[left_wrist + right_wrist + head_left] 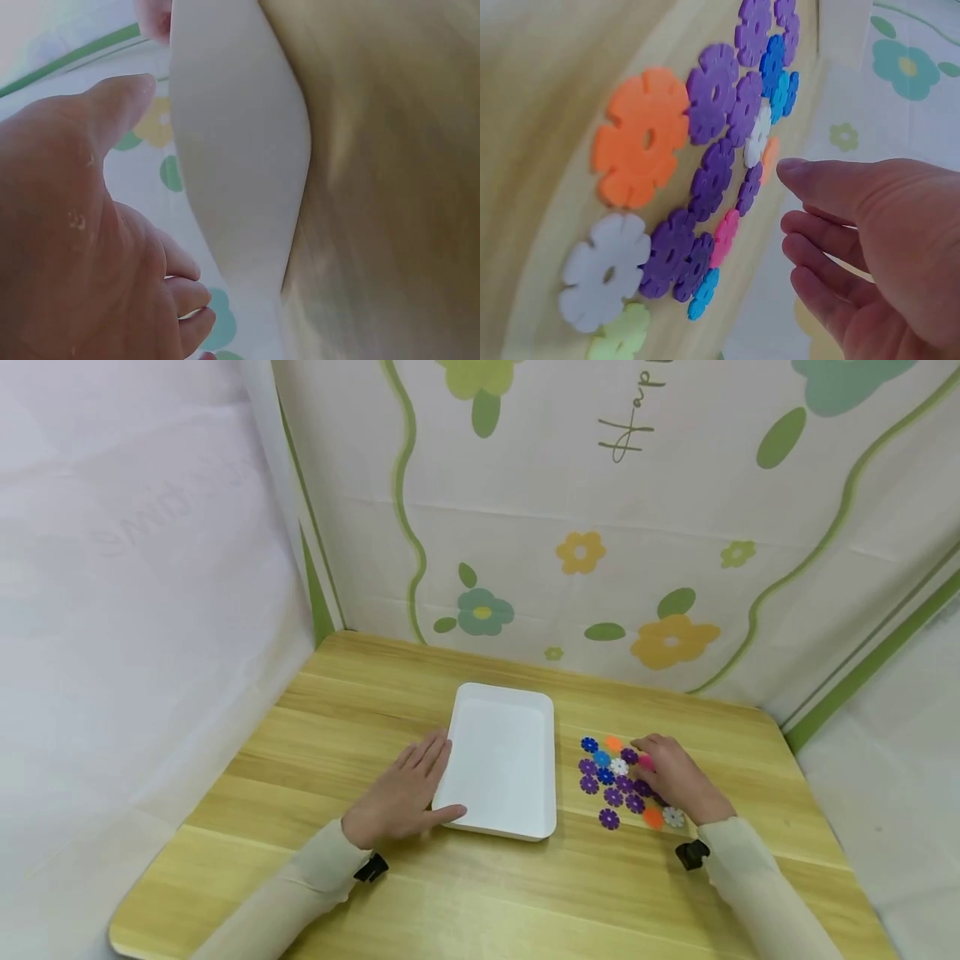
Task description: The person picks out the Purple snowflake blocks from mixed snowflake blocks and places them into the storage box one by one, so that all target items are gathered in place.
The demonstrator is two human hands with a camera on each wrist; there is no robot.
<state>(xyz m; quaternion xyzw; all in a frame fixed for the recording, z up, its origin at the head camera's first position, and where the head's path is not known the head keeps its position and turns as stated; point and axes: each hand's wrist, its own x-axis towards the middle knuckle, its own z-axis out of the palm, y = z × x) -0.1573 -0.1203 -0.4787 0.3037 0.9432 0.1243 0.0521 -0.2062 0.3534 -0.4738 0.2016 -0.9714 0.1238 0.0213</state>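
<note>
A white rectangular tray lies on the table with nothing in it. My left hand rests along its left side, fingers straight and thumb spread at the near corner. The left wrist view shows the tray's outer wall close beside that hand. To the tray's right lie several flower-shaped plastic discs: purple, orange, white, pink, blue and a pale green one. Over their right side hovers my right hand, fingers loosely bent, with nothing visible in its grasp.
The wooden table has rounded corners. A patterned cloth hangs at its back edge, with white cloth panels on the left and right. Each wrist wears a small black device.
</note>
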